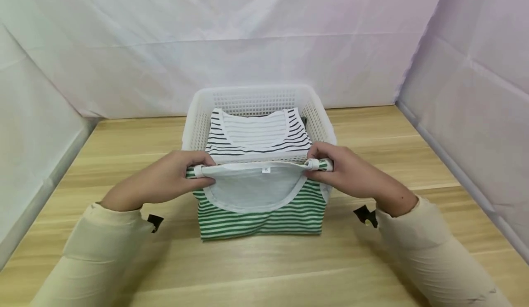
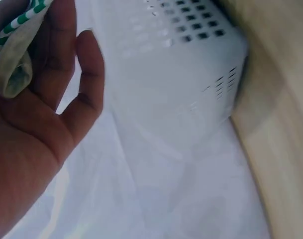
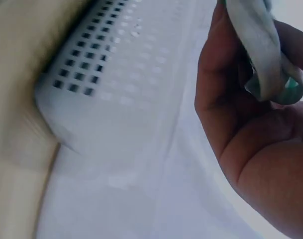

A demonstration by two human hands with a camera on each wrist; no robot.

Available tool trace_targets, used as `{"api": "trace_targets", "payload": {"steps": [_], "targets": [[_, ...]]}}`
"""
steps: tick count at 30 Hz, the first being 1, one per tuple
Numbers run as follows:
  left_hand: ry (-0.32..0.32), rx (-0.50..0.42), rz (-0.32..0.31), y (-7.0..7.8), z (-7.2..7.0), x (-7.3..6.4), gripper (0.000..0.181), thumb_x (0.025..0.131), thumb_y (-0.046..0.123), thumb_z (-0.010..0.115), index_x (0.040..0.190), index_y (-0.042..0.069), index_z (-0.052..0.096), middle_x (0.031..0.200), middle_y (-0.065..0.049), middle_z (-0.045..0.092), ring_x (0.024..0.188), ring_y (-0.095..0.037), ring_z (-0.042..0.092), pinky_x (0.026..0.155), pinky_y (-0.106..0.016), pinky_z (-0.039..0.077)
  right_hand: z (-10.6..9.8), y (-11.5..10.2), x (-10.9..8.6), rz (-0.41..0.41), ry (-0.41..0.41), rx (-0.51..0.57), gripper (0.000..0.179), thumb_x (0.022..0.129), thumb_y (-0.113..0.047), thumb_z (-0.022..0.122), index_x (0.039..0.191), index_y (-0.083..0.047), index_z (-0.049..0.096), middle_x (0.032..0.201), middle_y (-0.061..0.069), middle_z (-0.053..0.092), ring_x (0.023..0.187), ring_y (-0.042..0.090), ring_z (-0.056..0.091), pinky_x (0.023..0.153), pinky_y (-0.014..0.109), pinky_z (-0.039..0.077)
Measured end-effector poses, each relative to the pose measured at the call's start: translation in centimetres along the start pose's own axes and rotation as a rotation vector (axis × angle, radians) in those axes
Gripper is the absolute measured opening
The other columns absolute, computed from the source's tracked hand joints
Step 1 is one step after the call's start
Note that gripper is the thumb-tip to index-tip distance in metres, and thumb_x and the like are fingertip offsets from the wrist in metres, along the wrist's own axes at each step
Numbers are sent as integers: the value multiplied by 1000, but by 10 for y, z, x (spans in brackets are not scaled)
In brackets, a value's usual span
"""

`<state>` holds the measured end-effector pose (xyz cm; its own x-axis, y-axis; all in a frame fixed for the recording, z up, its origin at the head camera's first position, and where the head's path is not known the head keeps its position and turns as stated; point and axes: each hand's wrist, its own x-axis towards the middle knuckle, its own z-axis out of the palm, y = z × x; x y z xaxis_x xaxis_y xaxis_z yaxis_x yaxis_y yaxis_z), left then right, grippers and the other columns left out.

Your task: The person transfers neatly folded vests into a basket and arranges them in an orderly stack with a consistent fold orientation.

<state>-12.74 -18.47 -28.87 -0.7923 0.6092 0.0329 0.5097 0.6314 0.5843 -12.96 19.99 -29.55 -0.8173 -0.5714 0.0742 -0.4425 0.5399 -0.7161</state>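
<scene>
A green-and-white striped shirt (image 1: 260,222) hangs in front of the basket, its pale wide neckline facing up and a small size tag showing at the collar. My left hand (image 1: 167,178) pinches its left shoulder between thumb and fingers. At the other shoulder, my right hand (image 1: 351,171) grips the rolled cloth the same way. Both wrist views show the gathered cloth inside the curled left hand (image 2: 42,94) and right hand (image 3: 251,119). Behind the shirt, a black-and-white striped shirt (image 1: 256,148) lies folded in the white plastic basket (image 1: 190,123).
The basket stands on a wood-grain table (image 1: 264,270) near its back edge. White cloth (image 1: 248,45) hangs behind the table, and more cloth walls rise at both sides. Small black pieces show beside each sleeve cuff.
</scene>
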Motion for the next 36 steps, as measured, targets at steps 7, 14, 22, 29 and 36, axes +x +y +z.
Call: {"api": "trace_targets", "payload": {"steps": [7,14,22,29,36], "targets": [[107,66,31,21,-33,10,12,91,20,75,98,20,66,101,1,70,86,-15,60,73,-27,52,-33,-30,7,-20,109,-28,16,94,-13,71,102,-10,57,102,9,65,88,20,62,68,27,56],[272,38,4,37,-61,27,14,92,19,73,105,16,69,104,-4,72,82,-11,64,66,-22,52,-64,-47,30,-85,302,-88,18,95,-12,68,106,-5,57,89,6,55,70,16,48,61,25,44],[529,104,24,30,-75,52,13,94,19,71,104,12,70,100,-3,71,73,-13,56,63,-18,43,-79,-45,72,-174,452,-66,17,95,-13,67,102,-5,54,82,1,47,63,15,38,59,25,36],[508,112,-54,11,-71,70,14,96,17,68,107,9,68,106,-6,70,86,-16,57,72,-21,43,-74,-21,96,-124,411,20,16,95,-11,67,102,-6,54,85,-1,50,70,15,44,65,24,41],[454,80,-99,2,-67,77,19,99,19,63,114,8,63,113,-10,67,94,-21,60,80,-33,47,-70,-6,106,-70,344,40,19,97,-14,65,106,-4,52,98,5,53,86,17,52,75,26,46]]}}
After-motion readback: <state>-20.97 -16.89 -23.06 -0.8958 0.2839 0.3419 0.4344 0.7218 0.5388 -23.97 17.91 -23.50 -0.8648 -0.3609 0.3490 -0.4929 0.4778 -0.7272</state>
